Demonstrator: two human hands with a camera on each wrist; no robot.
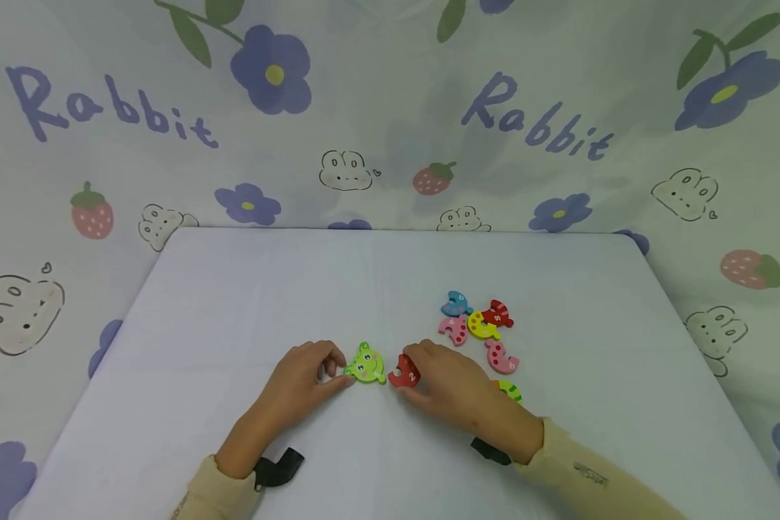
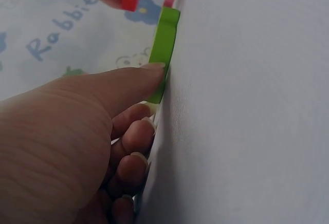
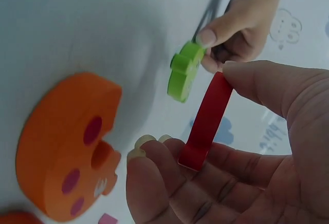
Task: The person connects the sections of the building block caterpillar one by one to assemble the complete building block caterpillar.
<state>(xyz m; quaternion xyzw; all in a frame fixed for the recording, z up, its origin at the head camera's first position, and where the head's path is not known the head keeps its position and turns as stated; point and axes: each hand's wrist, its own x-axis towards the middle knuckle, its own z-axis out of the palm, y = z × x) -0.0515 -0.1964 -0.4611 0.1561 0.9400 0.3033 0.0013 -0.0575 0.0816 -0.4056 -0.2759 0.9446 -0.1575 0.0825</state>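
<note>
A green puzzle piece with a smiling animal face [image 1: 367, 367] lies on the white table. My left hand [image 1: 302, 375] pinches its left edge, with the thumb pressing the side of the green piece [image 2: 165, 41] in the left wrist view. Just right of it, my right hand [image 1: 455, 383] grips a red puzzle piece [image 1: 404, 371] marked 2 between thumb and fingers. The right wrist view shows that red piece [image 3: 206, 124] edge-on and raised off the table. A small gap separates the red and green pieces.
Behind my right hand lie a blue piece [image 1: 455, 303], a yellow piece [image 1: 481, 326], another red piece [image 1: 497, 315] and pink pieces [image 1: 501, 358]. A green-striped piece [image 1: 510, 391] is partly hidden by my right forearm. An orange spotted piece [image 3: 56, 152] sits near the right wrist.
</note>
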